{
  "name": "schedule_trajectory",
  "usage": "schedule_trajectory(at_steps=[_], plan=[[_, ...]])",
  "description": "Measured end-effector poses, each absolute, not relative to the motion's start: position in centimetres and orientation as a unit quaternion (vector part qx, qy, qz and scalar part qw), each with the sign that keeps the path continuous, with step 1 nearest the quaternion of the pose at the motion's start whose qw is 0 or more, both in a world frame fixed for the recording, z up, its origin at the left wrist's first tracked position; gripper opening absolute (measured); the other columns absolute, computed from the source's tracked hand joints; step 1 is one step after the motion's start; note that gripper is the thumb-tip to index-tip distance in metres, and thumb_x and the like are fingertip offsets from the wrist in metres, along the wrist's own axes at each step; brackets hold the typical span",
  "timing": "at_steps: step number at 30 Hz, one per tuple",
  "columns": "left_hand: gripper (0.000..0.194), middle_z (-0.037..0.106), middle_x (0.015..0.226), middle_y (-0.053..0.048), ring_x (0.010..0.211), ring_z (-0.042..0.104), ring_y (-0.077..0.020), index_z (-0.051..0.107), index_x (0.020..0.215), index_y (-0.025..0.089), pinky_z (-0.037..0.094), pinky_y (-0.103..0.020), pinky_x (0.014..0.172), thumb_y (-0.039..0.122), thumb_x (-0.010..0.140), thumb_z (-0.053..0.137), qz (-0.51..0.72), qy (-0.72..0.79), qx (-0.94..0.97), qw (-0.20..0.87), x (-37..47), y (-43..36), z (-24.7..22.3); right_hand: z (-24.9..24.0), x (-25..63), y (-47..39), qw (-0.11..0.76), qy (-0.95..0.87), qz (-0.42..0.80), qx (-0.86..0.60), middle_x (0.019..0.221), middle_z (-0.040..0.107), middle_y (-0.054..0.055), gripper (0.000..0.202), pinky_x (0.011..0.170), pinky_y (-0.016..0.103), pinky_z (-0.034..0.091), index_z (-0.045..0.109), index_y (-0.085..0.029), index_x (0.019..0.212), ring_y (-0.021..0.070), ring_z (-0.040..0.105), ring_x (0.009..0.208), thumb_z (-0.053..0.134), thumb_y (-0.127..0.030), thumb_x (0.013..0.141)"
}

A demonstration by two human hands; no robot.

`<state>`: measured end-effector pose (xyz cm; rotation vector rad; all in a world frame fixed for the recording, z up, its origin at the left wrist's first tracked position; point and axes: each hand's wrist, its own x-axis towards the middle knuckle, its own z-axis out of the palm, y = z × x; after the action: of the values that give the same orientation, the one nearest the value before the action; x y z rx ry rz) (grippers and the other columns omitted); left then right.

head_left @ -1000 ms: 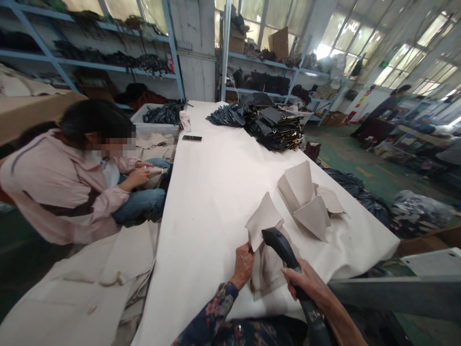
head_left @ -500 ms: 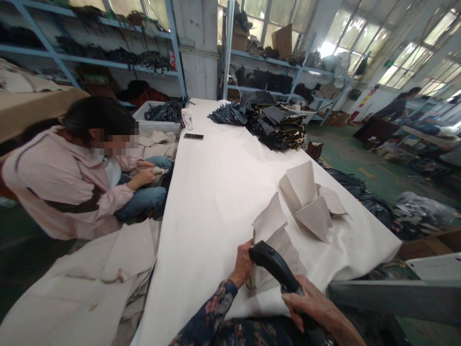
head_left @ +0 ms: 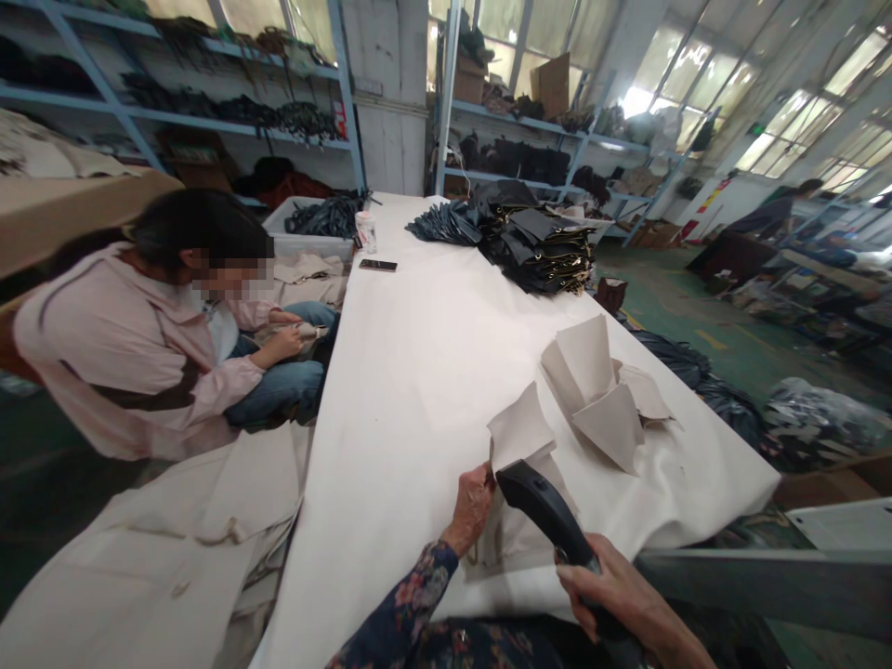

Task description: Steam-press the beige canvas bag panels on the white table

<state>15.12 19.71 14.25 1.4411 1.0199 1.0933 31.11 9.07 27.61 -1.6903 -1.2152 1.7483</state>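
My left hand [head_left: 474,502] is closed on the left edge of a folded beige fabric piece [head_left: 524,429], which stands partly upright on the white-covered table. In my right hand [head_left: 620,590] is the grip of a black handheld tool [head_left: 547,506] with a long curved head; its exact kind I cannot make out. The tool's tip is close beside my left fingers, in front of the beige piece, and covers part of it. Whether tip and fabric touch is unclear. Just beyond, to the right, more folded beige pieces [head_left: 592,390] rest on the table.
A pile of black bags [head_left: 536,237] with gold-coloured metal parts sits at the table's far end, near a phone [head_left: 378,266] and a cup [head_left: 366,232]. At left, a seated person [head_left: 139,325] handles a beige item beside stacked beige pieces [head_left: 160,548]. A metal bar [head_left: 767,585] lies at right.
The black tool and my right hand have shifted slightly right and down. My left hand keeps its hold on the beige piece. The whole view has moved slightly.
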Motion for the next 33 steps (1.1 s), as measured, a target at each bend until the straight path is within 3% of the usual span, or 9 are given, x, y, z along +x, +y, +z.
schedule_trajectory(at_steps=[4,8,12,19,26,33], plan=[[0.03,0.058,0.064,-0.001,0.061,0.047,-0.0143,0.059,0.065,0.016,0.037,-0.024,0.057,0.024,0.087,0.041,0.456,0.405,0.626,0.487,15.2,19.5,14.2,27.6,30.4,9.5,0.219,-0.456,0.631,-0.588,0.042,0.051,-0.006,0.018,0.037,0.018,0.033,0.05,-0.018,0.071,0.0083,0.043,0.034,0.056,-0.033,0.078],[0.022,0.06,0.081,-0.003,0.075,0.052,-0.017,0.061,0.08,0.016,0.042,-0.027,0.069,0.011,0.082,0.04,0.456,0.39,0.658,0.455,15.5,19.4,14.3,28.2,30.4,10.3,0.235,-0.468,0.609,-0.597,0.042,0.051,-0.005,0.018,0.036,0.017,0.033,0.05,-0.017,0.075,0.008,0.043,0.034,0.056,-0.034,0.079],[0.029,0.053,0.075,-0.001,0.068,0.049,-0.0149,0.059,0.082,0.017,0.04,-0.025,0.064,0.0,0.077,0.035,0.437,0.402,0.689,0.415,15.9,19.0,14.5,28.7,30.8,11.1,0.261,-0.473,0.59,-0.6,0.042,0.051,-0.005,0.017,0.039,0.017,0.034,0.05,-0.016,0.073,0.0075,0.043,0.036,0.055,-0.031,0.081],[0.029,0.054,0.078,-0.004,0.07,0.053,-0.016,0.056,0.086,0.016,0.044,-0.026,0.064,-0.002,0.081,0.033,0.385,0.437,0.737,0.342,16.5,18.7,14.4,29.0,31.4,12.2,0.302,-0.477,0.552,-0.614,0.043,0.049,-0.005,0.024,0.04,0.018,0.036,0.047,-0.018,0.066,0.0079,0.044,0.037,0.054,-0.033,0.083],[0.03,0.057,0.084,-0.005,0.072,0.057,-0.0161,0.055,0.098,0.014,0.05,-0.026,0.066,-0.002,0.084,0.034,0.32,0.438,0.803,0.245,16.1,19.0,15.6,30.1,30.5,11.0,0.254,-0.483,0.552,-0.63,0.042,0.053,-0.004,0.016,0.04,0.018,0.034,0.05,-0.016,0.072,0.0083,0.045,0.036,0.056,-0.029,0.079],[0.037,0.059,0.103,-0.016,0.093,0.056,-0.028,0.051,0.114,0.004,0.052,-0.038,0.07,-0.003,0.08,0.041,0.234,0.409,0.877,0.09,14.2,23.1,21.3,31.2,33.5,10.3,0.313,-0.461,0.504,-0.66,0.042,0.05,-0.004,0.028,0.042,0.021,0.036,0.049,-0.017,0.071,0.0093,0.042,0.039,0.054,-0.043,0.082]])
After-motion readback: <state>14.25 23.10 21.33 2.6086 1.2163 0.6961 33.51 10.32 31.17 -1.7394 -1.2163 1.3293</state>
